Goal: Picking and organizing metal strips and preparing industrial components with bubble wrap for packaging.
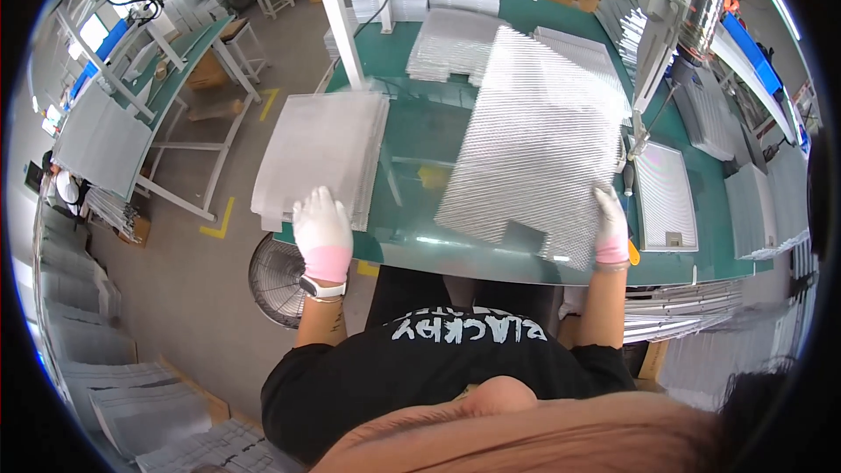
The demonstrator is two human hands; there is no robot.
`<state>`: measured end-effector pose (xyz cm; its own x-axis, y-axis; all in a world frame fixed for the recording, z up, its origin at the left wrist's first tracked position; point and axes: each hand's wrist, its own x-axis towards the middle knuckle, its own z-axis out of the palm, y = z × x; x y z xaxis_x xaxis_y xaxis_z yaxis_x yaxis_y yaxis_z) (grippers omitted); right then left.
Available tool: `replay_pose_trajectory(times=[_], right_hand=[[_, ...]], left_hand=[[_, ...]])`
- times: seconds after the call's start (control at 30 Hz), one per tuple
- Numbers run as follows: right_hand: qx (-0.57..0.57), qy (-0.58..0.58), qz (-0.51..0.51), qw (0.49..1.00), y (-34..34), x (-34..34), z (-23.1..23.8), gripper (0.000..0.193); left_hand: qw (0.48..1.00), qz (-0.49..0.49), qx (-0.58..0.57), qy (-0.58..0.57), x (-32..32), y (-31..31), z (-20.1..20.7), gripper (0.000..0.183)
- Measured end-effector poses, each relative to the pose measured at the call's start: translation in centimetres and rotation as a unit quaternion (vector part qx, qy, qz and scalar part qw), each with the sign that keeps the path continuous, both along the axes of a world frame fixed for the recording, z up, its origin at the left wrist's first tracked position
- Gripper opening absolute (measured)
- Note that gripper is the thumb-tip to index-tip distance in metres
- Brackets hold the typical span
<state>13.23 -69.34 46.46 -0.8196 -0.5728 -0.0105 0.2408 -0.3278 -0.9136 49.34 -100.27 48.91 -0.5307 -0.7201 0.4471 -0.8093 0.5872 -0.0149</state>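
Here the person is working two things at once on the green surface (420, 136). The right hand (611, 228) is gripping the near right corner of a large expanded-metal mesh sheet (534, 140), its fingers closed around the edge; the sheet's long axis is running away from the person, leaning slightly right, so nearly all of it is lying forward and left of that hand. The left hand (322, 226) is resting flat, fingers spread narrowly, on the near edge of a stack of mesh panels (322, 158) at the surface's left end, overhanging it. The two things are lying apart, bare green between them. Whether the sheet is lifted off the surface is hard to tell, perhaps only its near end.
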Motion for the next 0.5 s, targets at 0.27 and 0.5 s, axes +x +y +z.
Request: replay_pose_trajectory(times=[0.27, 0.5], right_hand=[[-0.11, -0.192, -0.002, 0.975, 4.8, 0.2, 1.0, 0.044], [-0.119, -0.215, 0.014, 0.969, 7.0, -1.0, -3.4, 0.044]], left_hand=[[0.928, -0.245, 0.273, -0.067, -9.6, 10.5, 1.3, 0.037], [0.797, -0.489, 0.35, -0.05, -12.5, 8.0, -6.5, 0.074]])
